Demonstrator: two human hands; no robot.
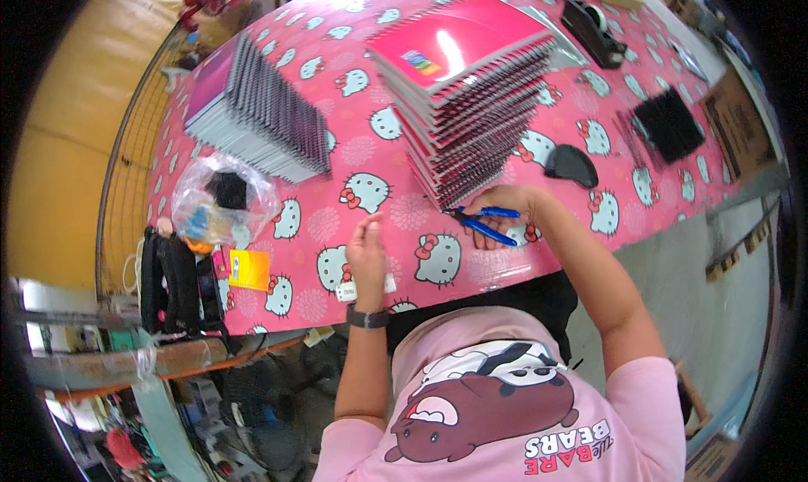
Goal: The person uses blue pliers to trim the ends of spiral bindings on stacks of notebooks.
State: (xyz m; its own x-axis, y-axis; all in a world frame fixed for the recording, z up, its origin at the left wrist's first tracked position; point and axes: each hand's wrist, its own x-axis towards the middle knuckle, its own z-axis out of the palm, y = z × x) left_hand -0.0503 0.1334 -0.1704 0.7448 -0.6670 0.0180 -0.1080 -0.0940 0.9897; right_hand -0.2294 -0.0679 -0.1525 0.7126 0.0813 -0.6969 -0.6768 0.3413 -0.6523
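My right hand [503,206] holds a pair of small blue-handled cutting pliers [486,226], their dark jaws pointing left, at the foot of a tall stack of spiral-bound notebooks [463,44] with pink covers. To its left, my left hand [366,244] is raised over the table's near part, its fingers drawn together; whether anything small is between them cannot be made out. Beneath that wrist, a white slip [347,292] lies on the table. A second row of spiral-bound notebooks [252,111], with a purple cover showing, stands at the left.
On the pink patterned tablecloth [324,225] sit a clear plastic bag [261,187], a yellow packet [249,270] and a black pouch [168,280]. Right of the tall stack lie a black rounded object [572,165], black spiral coils [669,124], a tape dispenser [593,34] and a cardboard box [741,124].
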